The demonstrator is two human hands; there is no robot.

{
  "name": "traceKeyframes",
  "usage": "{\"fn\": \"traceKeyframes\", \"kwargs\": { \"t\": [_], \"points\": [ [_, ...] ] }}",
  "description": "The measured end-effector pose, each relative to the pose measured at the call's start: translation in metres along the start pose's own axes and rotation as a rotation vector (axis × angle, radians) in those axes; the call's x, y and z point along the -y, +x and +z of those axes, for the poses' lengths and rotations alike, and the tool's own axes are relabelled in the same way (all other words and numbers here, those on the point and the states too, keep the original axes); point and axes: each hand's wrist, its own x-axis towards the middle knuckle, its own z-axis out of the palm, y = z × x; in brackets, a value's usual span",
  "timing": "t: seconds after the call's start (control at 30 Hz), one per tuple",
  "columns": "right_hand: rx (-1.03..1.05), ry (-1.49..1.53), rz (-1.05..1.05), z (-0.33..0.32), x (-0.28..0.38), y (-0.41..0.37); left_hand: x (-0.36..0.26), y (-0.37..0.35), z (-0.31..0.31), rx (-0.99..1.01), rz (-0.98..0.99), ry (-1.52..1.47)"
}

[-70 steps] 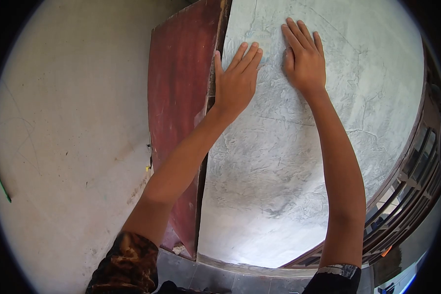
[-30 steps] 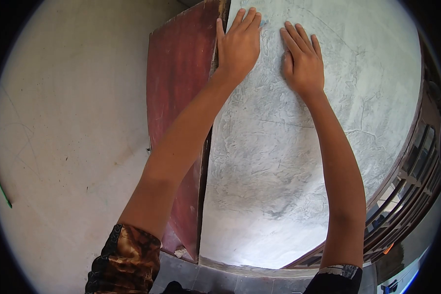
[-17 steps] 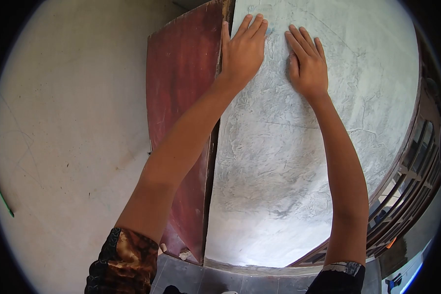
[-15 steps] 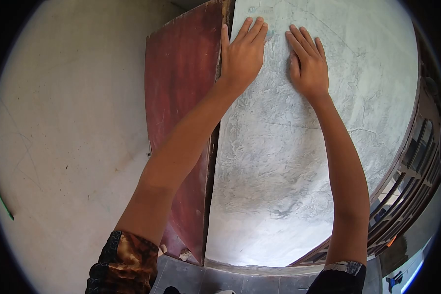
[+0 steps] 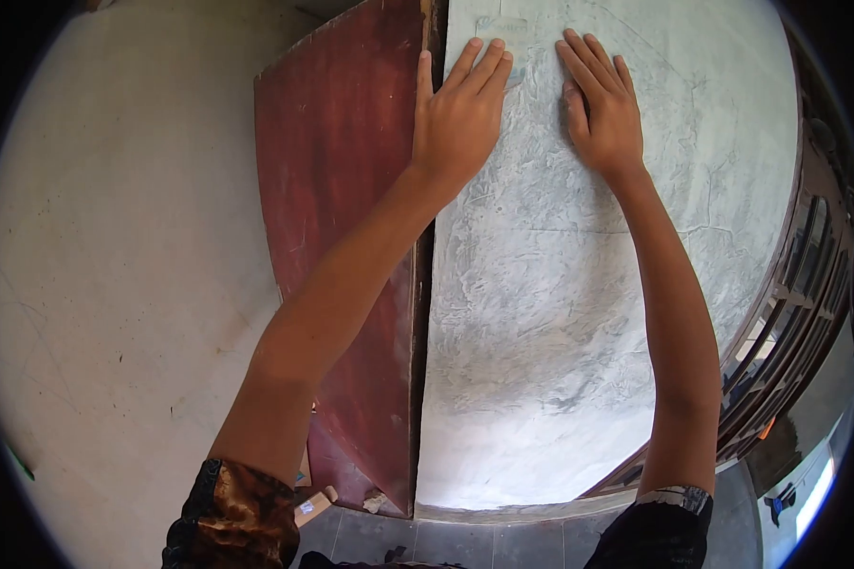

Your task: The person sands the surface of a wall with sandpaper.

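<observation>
Left hand [image 5: 458, 123] raised, splayed over pale sheet [image 5: 503, 27], right hand [image 5: 609, 119] flat, empty, mottled wall [image 5: 541, 294]

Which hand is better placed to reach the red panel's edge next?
Probably the left hand: its thumb is beside the edge of the red panel, while the right hand is farther off, over the pale, rough surface.

I record the door [image 5: 342, 142] between the left-hand wall [image 5: 114, 237] and the facing wall [image 5: 541, 332]; the window frame [image 5: 795, 292] stands right, the floor [image 5: 455, 542] below.
</observation>
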Motion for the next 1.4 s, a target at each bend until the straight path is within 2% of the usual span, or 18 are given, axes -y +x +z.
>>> {"fn": "traceKeyframes", "kwargs": {
  "t": [0.1, 0.3, 0.37, 0.4, 0.5, 0.63, 0.7, 0.73, 0.8, 0.87, 0.93, 0.97, 1.0, 1.1, 1.17, 1.27, 1.4],
  "points": [
    [-0.022, -0.05, 0.019, 0.006, 0.013, -0.001, -0.014, -0.041, -0.021, 0.067, -0.026, -0.015],
    [-0.051, -0.029, 0.067, 0.009, 0.026, 0.002, 0.01, 0.026, 0.003, 0.01, 0.027, -0.044],
    [-0.084, 0.154, 0.093, 0.006, 0.039, -0.003, 0.006, 0.015, -0.003, 0.047, 0.02, -0.047],
    [-0.083, 0.153, 0.091, 0.005, 0.047, -0.004, 0.002, 0.006, -0.006, 0.085, 0.02, -0.051],
    [0.015, 0.266, 0.025, 0.0, 0.066, -0.011, -0.004, -0.019, -0.022, 0.141, 0.08, -0.084],
    [0.127, 0.183, 0.03, 0.001, 0.065, -0.01, 0.025, -0.002, -0.039, 0.242, 0.139, -0.236],
    [0.093, 0.155, 0.074, 0.002, 0.069, -0.005, 0.05, 0.015, -0.042, 0.368, 0.169, -0.539],
    [0.095, 0.145, 0.076, 0.004, 0.069, -0.003, 0.062, 0.028, -0.041, 0.364, 0.173, -0.547],
    [0.084, 0.013, 0.079, 0.011, 0.069, 0.001, 0.089, 0.06, -0.035, 0.213, 0.208, -0.575],
    [0.052, -0.072, 0.078, 0.028, 0.067, 0.009, 0.123, 0.1, -0.015, 0.341, 0.332, -0.199],
    [0.015, -0.172, 0.08, 0.034, 0.074, 0.026, 0.133, 0.124, 0.008, 0.368, 0.365, -0.274],
    [0.08, -0.144, 0.166, 0.033, 0.078, 0.04, 0.134, 0.128, 0.017, 0.395, 0.385, -0.336],
    [0.142, -0.114, 0.248, 0.035, 0.082, 0.053, 0.133, 0.128, 0.02, 0.385, 0.389, -0.349],
    [0.046, -0.237, 0.205, 0.046, 0.087, 0.05, 0.136, 0.12, 0.029, 0.286, 0.483, -0.235],
    [0.028, -0.258, 0.197, 0.045, 0.104, 0.034, 0.137, 0.113, 0.043, 0.183, 0.431, -0.327],
    [0.021, -0.264, 0.214, 0.048, 0.134, 0.005, 0.137, 0.11, 0.049, 0.185, 0.39, -0.39],
    [-0.014, -0.292, 0.215, 0.054, 0.115, 0.039, 0.137, 0.108, 0.05, 0.139, 0.388, -0.393]
  ]
}}
